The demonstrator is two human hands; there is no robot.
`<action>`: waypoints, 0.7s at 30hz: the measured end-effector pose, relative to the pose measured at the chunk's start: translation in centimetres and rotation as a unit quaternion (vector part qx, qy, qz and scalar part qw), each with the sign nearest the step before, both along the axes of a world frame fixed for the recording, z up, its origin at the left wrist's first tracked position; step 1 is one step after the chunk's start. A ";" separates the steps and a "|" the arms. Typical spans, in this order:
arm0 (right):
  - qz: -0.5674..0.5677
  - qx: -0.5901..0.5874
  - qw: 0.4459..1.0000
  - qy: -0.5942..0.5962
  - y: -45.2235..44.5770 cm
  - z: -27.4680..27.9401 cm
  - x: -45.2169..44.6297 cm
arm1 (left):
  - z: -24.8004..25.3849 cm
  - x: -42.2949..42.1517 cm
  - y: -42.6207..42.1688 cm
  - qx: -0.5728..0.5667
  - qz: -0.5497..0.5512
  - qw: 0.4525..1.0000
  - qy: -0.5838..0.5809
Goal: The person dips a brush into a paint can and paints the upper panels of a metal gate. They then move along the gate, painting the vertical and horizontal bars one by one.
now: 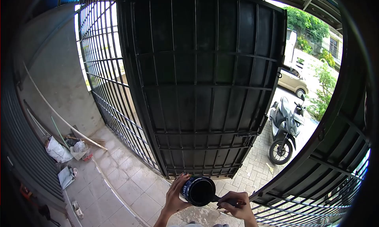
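Observation:
At the bottom centre I see a paint can (200, 191) with black paint inside and a dark label bearing white letters. My left hand (177, 195) is wrapped round the can's left side, and the can is tilted so that its mouth faces me. My right hand (235, 205) grips the dark handle of a paintbrush (215, 198) at the can's right rim. The brush's bristle end is hidden in the dark of the can. Just beyond both hands stands a tall black metal gate panel (205, 89) with raised bars.
A barred fence section (114, 85) runs to the left of the panel, and another gate leaf (327, 160) curves in at right. Outside stand a motorbike (285, 128) and a car (293, 80). White bags (59, 149) and a long pole (59, 112) lean along the left wall.

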State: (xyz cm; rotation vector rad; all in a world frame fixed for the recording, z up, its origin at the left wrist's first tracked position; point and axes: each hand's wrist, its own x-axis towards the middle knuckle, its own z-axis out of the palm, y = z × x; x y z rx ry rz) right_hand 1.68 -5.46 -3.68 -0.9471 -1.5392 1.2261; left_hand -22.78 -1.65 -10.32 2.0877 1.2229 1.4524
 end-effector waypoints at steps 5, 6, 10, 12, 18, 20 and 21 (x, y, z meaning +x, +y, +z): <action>-0.007 0.009 0.994 0.106 -0.4 -0.9 -0.6 | -0.3 -0.5 -0.2 -0.014 -0.001 1.000 -0.013; -0.008 0.002 0.998 0.069 -0.4 -0.9 -0.6 | -0.3 -0.5 -0.2 -0.013 -0.003 1.000 -0.019; 0.001 -0.013 0.996 0.086 -0.6 -1.0 -0.7 | -0.2 -0.6 0.2 -0.027 -0.015 0.999 -0.025; -0.002 -0.048 0.994 0.100 -0.9 -0.3 -0.9 | -0.3 -0.7 0.2 -0.030 -0.015 0.999 -0.025; -0.015 -0.028 0.988 0.150 -0.5 -0.4 -0.8 | -0.5 -0.7 0.4 -0.028 -0.020 0.998 -0.045; -0.023 -0.033 0.988 0.149 -0.3 -0.7 -0.9 | -0.5 -0.9 0.3 -0.035 -0.020 0.998 -0.048; -0.026 -0.034 0.988 0.150 -0.2 -0.9 -1.0 | -0.5 -1.0 0.4 -0.037 -0.019 0.998 -0.049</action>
